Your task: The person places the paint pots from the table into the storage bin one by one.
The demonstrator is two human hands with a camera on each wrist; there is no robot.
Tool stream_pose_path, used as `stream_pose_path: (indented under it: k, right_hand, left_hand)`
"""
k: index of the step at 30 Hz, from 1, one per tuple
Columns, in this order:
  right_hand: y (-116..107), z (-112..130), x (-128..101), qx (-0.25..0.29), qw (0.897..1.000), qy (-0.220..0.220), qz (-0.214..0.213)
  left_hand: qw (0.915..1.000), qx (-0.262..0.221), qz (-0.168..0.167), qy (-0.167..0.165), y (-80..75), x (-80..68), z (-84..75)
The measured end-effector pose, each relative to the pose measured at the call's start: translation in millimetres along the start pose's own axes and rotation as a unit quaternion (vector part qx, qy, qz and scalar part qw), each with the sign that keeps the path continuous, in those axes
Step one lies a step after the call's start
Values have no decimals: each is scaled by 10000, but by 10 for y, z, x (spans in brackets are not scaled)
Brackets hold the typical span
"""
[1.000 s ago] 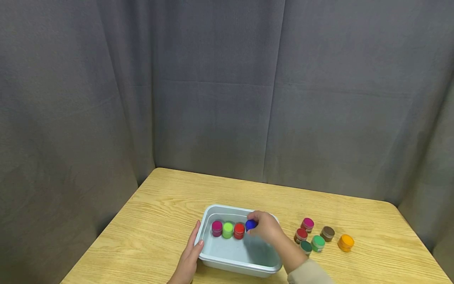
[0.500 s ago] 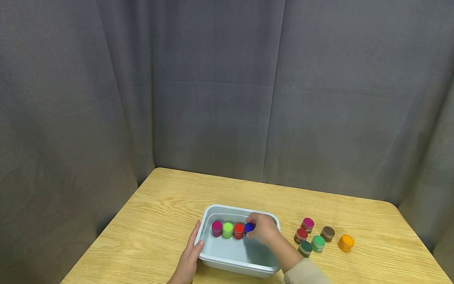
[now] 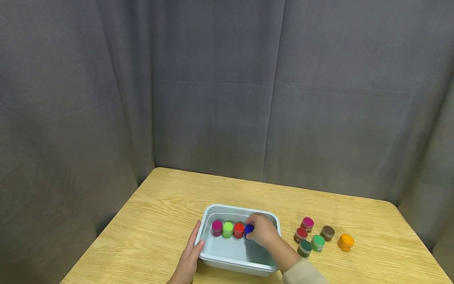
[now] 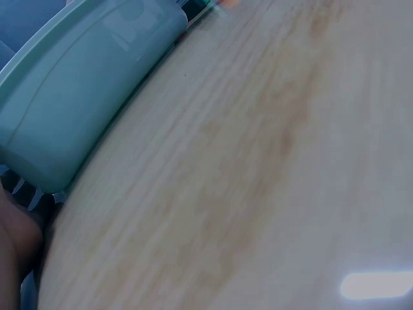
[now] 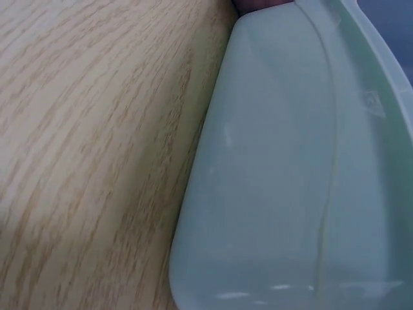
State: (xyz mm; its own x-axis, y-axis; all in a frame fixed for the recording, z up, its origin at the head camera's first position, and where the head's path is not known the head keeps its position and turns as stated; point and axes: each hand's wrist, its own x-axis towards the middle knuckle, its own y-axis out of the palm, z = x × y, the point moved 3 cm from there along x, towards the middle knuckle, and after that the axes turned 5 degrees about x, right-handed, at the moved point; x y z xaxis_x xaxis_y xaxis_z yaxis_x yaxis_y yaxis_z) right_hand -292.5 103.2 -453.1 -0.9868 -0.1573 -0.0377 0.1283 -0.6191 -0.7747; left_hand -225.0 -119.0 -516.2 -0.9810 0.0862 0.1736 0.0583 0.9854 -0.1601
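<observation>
A pale blue tray [image 3: 209, 213] sits on the wooden table [image 3: 159, 205]. Along its far wall stand a magenta jar [image 3: 216, 227], a light green jar [image 3: 227, 229] and a red jar [image 3: 239, 230] in a row. My right hand [image 3: 260, 230] grips a blue jar [image 3: 249, 230] right next to the red one, low inside the tray. My left hand [image 3: 189, 256] rests against the tray's left wall, fingers straight. The left wrist view shows the tray's outer wall [image 4: 77, 97]; the right wrist view shows the tray's side [image 5: 290, 181] and wood.
Several more jars stand on the table right of the tray: pink [image 3: 307, 223], red [image 3: 300, 234], dark green [image 3: 304, 247], green [image 3: 317, 242], brown [image 3: 327, 232] and orange [image 3: 345, 241]. A grey curtain [image 3: 227, 86] hangs behind the table.
My right hand has lowered the blue jar and drawn it left, so it now sits against the red jar. The left hand has stayed in place.
</observation>
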Motion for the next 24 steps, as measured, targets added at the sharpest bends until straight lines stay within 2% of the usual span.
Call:
stream_pose_path:
  k: [7,11,17,24]
  right_hand:
    - [-48,2,-31,243,9996,132,35]
    - [-139,23,-63,312,9994,108,-48]
    - [-286,47,-141,680,9969,370,-153]
    - [-429,8,-215,997,9939,275,-374]
  left_hand:
    - [10000,71,26,-44,7,2,6]
    - [9999,99,29,-23,8,4,7]
    - [9999,105,38,4,4,2,8]
    - [9998,164,25,-64,-1,0,16]
